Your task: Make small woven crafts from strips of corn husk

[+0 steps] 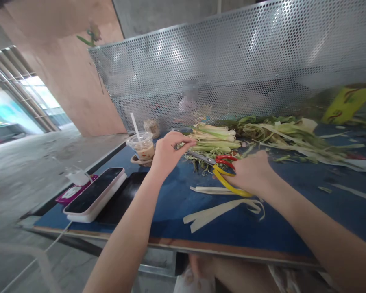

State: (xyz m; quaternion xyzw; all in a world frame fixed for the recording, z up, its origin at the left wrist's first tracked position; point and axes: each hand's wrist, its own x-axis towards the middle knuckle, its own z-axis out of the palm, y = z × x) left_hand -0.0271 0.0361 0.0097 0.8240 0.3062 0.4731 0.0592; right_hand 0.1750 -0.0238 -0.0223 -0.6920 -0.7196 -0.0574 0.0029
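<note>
My right hand (pixel 252 171) grips a pair of scissors (pixel 212 160) with one red and one yellow handle, its blades pointing left. Close to the blade tips, my left hand (pixel 171 148) has thumb and fingers pinched together; what is between them is too small to make out. Just behind the scissors lies a bundle of pale green stalks (pixel 215 137), with a patch of stringy roots or trimmings (pixel 208 162) at its near side. Pale, flat leaf strips (pixel 215 212) rest on the blue tabletop (pixel 171 228) in front of my right hand.
A heap of leafy stalks (pixel 283 132) spreads at right, near a yellow packet (pixel 349 105). Left are a plastic cup with a straw (pixel 144 148), a phone (pixel 94 195), a flat black object (pixel 122 199) and a purple item (pixel 75 191). A perforated metal panel (pixel 232 61) stands behind.
</note>
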